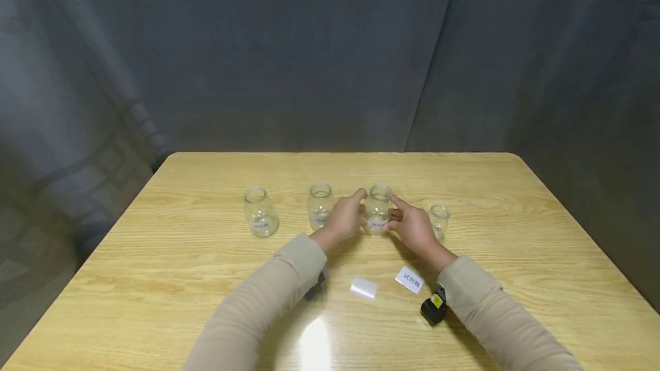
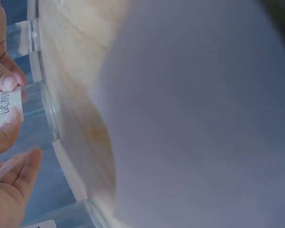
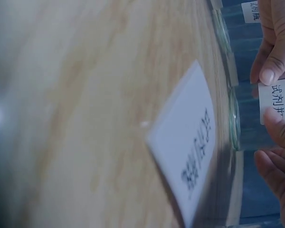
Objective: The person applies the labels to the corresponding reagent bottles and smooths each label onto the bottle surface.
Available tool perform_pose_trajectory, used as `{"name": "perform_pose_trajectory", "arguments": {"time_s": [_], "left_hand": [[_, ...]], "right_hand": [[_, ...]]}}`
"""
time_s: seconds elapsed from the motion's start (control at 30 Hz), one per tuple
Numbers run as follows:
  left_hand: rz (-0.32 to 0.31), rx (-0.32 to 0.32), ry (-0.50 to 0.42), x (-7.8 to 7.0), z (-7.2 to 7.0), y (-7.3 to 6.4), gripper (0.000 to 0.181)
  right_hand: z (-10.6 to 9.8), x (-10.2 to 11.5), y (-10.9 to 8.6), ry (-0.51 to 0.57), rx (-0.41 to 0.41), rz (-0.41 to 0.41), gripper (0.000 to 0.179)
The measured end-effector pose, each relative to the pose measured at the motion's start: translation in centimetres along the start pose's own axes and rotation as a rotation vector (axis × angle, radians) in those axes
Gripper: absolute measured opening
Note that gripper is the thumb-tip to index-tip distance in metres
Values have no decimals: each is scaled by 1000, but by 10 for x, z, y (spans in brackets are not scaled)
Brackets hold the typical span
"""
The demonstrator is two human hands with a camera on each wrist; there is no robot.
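Note:
A clear glass jar (image 1: 380, 192) with a white label (image 3: 277, 97) bearing handwritten characters stands upright between both hands. From its left side my left hand (image 1: 346, 215) holds it, thumb (image 3: 268, 76) at the label's edge. On the other side my right hand (image 1: 415, 227) holds it too, its thumb (image 3: 274, 115) pressed over the label's right part and its index finger up at the jar's shoulder. In the left wrist view both thumbs show around the same label (image 2: 2, 111). The jar's back is hidden.
Two more labelled jars stand to the left, one far (image 1: 260, 213) and one near (image 1: 320, 202). A smaller jar (image 1: 440, 213) is partly behind the right hand. Closer in lie a blank white piece (image 1: 363, 288) and a written card (image 1: 410, 280). A blurred pale surface (image 2: 194, 118) fills much of the left wrist view.

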State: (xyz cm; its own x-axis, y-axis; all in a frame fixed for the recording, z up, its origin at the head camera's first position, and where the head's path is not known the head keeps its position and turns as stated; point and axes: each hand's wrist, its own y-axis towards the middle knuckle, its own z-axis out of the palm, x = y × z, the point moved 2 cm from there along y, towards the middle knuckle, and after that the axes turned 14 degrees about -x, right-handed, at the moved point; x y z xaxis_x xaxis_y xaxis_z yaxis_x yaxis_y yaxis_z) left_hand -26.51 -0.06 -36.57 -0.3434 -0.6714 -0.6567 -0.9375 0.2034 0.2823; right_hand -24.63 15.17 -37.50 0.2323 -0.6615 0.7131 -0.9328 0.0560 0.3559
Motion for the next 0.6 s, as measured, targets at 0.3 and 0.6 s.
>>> {"name": "perform_pose_trajectory", "arguments": {"time_s": [0.3, 0.6], "left_hand": [[2, 20, -61, 0, -1, 1, 56], [-80, 9, -129, 4, 0, -6, 59]], "right_hand": [[-3, 2, -1, -5, -15, 0, 68], [-3, 3, -2, 135, 73, 88, 62]]}}
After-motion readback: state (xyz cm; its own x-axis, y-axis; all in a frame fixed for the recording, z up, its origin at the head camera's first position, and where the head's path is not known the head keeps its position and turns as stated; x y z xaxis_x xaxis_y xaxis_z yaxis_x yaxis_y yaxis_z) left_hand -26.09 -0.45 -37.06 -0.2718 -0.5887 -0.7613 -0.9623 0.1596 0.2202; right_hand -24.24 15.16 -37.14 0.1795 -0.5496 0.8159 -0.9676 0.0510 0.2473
